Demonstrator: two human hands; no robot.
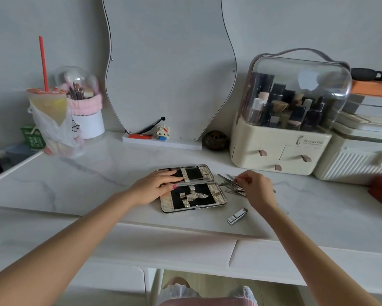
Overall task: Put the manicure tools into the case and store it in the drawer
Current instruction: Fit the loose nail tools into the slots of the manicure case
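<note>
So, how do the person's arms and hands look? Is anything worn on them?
Both arms are bare up to the picture's edge, with no sleeves, watch or bracelet in view. The left hand has pink-red polish on the thumbnail. On the right hand no ring or polish can be made out.

One open case (192,188), one nail clipper (237,216) at five o'clock, one pile of tools (232,184) at three o'clock, too tangled to count.

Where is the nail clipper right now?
In the head view, the nail clipper lies alone on the white table, near its front edge, just right of the open case and below the right hand.
</note>
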